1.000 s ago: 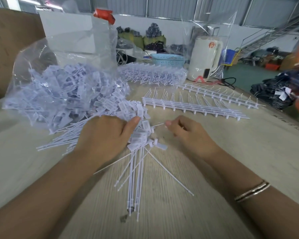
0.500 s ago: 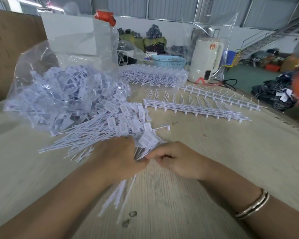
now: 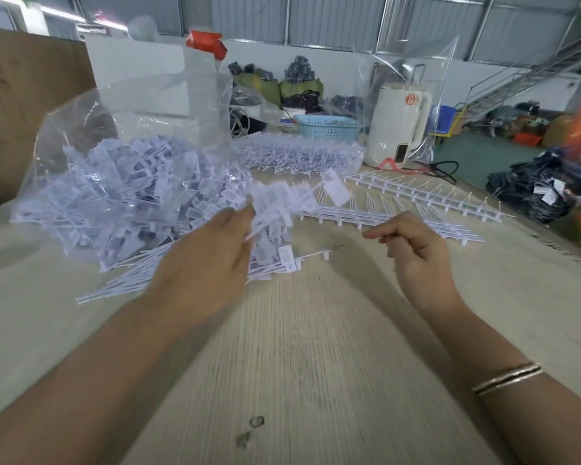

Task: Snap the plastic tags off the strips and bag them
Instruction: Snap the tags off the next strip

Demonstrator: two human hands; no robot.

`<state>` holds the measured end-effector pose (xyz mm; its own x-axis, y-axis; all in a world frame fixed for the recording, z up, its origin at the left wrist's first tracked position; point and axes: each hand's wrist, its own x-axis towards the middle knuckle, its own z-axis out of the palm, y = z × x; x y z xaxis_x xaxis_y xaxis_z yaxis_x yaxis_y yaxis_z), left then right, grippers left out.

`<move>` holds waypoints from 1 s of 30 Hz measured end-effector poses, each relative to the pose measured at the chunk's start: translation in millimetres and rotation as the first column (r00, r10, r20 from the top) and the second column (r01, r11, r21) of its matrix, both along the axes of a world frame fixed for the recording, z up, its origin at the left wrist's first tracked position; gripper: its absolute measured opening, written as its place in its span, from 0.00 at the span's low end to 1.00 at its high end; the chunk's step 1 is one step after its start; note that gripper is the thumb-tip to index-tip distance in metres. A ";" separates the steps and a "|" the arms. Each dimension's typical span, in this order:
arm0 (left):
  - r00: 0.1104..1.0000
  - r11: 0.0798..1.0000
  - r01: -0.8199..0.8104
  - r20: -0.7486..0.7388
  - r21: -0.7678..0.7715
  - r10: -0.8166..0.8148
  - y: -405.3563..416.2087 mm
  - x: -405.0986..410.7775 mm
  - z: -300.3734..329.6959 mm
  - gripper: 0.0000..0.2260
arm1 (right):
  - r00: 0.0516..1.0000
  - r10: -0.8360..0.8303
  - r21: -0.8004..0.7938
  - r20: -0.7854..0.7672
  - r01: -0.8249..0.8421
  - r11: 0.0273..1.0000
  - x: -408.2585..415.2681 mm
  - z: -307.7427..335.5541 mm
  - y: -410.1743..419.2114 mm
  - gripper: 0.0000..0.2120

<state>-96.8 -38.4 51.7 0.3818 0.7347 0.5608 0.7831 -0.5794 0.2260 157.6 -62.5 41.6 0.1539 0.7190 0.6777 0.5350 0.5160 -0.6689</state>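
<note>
Wooden table (image 3: 316,364) held clear bag (image 3: 121,156) of tags. Left hand (image 3: 202,273) had lifted gripped tag bundle (image 3: 282,203) toward bag; right hand (image 3: 420,260) had released, fingers loosely curled, empty. Bagging seemed next.

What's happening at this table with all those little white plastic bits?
A person is sorting white plastic tags at a wooden table. The left hand grips a bunch of loose tags and holds it up beside a clear plastic bag already heaped with tags. The right hand hovers apart from the bunch, fingers loosely curled, apparently holding nothing. Strips lie on the table beyond the hands.
</note>
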 end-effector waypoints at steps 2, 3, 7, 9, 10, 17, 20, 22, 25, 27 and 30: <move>0.976 0.987 -0.159 -0.149 0.013 0.160 11.5 -7.5 0.8 0.22 | 1.000 0.019 -0.059 0.018 -0.018 0.998 -1.7 -4.8 2.2 0.17; 0.938 0.970 -0.244 -0.253 -0.006 0.235 17.3 -9.9 -1.8 0.24 | 0.999 0.028 -0.090 0.035 -0.024 0.996 -3.5 -7.4 3.3 0.18; 0.872 0.917 -0.378 -0.381 -0.128 0.307 27.4 -14.9 -17.6 0.30 | 0.992 0.074 -0.148 0.099 -0.059 0.987 -13.1 -12.7 4.0 0.19; 0.894 0.926 -0.370 -0.301 -0.080 0.331 25.9 -14.9 -17.2 0.29 | 0.984 0.119 -0.172 0.136 -0.095 0.981 -15.9 -14.3 3.1 0.19; 0.897 0.929 -0.369 -0.278 -0.039 0.345 24.7 -14.1 -16.6 0.29 | 0.978 0.136 -0.192 0.160 -0.104 0.976 -16.3 -15.5 3.1 0.19; 0.912 0.923 -0.348 -0.285 -0.165 0.293 22.3 -17.0 -21.7 0.42 | 0.856 0.199 -0.472 0.476 0.058 0.880 -20.8 -36.5 17.1 0.26; 0.897 0.885 -0.371 -0.353 -0.281 0.264 19.1 -18.7 -25.7 0.59 | 0.851 0.205 -0.607 0.484 0.159 0.778 -21.8 -39.1 28.9 0.36; 0.882 0.875 -0.390 -0.389 -0.286 0.265 18.2 -16.2 -29.3 0.62 | 0.854 0.197 -0.640 0.480 0.188 0.745 -22.2 -35.0 37.5 0.38; 0.879 0.886 -0.393 -0.384 -0.247 0.282 21.0 -15.0 -31.2 0.57 | 0.878 0.234 -0.664 0.418 0.119 0.739 -32.3 -26.5 38.9 0.34; 0.880 0.900 -0.378 -0.386 -0.217 0.276 21.7 -14.6 -30.7 0.53 | 0.859 0.324 -0.635 0.398 0.003 0.773 -48.4 -26.0 31.3 0.28; 0.853 0.914 -0.385 -0.427 -0.126 0.300 20.9 -12.9 -29.2 0.48 | 0.799 0.412 -0.580 0.437 -0.100 0.809 -67.9 -34.4 23.8 0.25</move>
<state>-109.7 -17.6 22.5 0.2403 0.9390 0.2461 0.9707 -0.2330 -0.0591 89.7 -38.7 7.2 -0.3503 0.9294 0.1166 0.7726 0.3570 -0.5250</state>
